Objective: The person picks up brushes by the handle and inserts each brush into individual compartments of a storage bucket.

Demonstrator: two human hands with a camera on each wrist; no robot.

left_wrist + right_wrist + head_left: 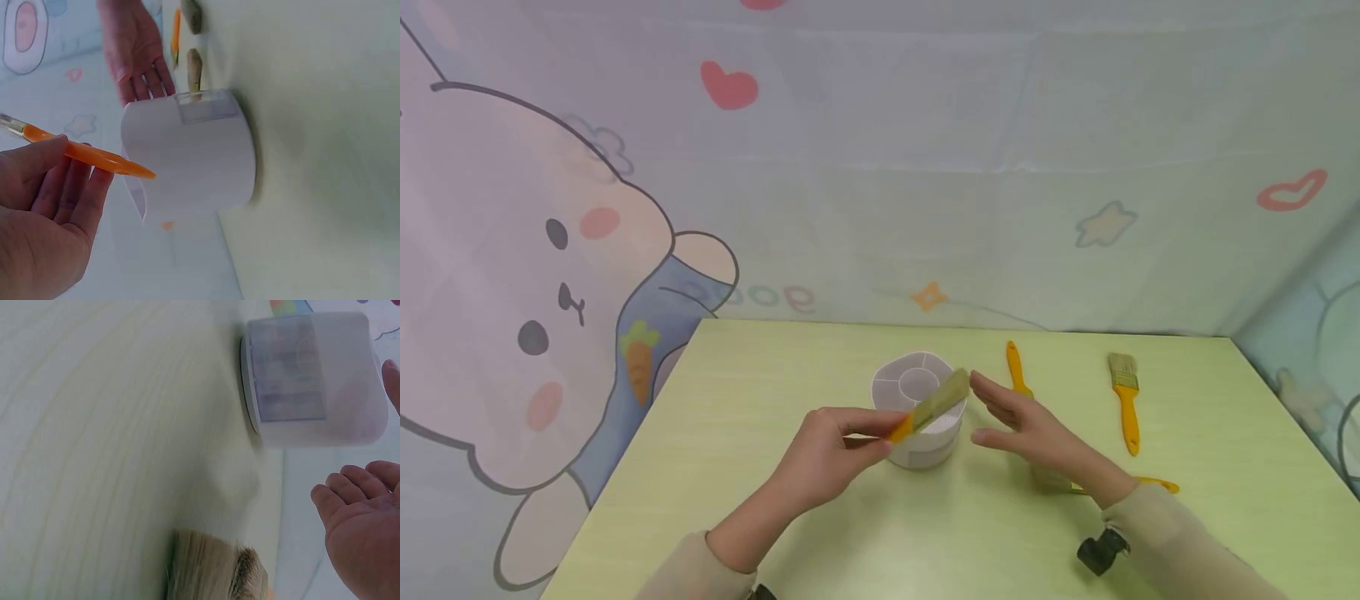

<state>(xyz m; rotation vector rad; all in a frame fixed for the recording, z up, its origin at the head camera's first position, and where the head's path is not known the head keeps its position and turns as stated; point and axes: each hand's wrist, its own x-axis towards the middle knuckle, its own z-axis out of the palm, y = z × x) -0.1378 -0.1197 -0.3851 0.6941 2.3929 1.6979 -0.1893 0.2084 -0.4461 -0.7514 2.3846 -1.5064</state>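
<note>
My left hand (831, 454) pinches the orange handle of a paintbrush (942, 400), its bristles pointing up and right, above a round white holder (925, 454) with several compartments. In the left wrist view the same paintbrush (94, 156) lies between thumb and fingers, in front of the holder (187, 156). My right hand (1033, 425) hovers just right of the holder with its fingers extended, holding nothing. In the right wrist view that hand (369, 531) is apart from the holder (350, 381), whose side has a clear panel.
On the table (737, 400) to the right lie more paintbrushes: one (1015, 367) behind my right hand, one (1126, 400) farther right, and one (1157, 483) partly hidden under my right wrist. A patterned cloth (880, 167) hangs behind the table.
</note>
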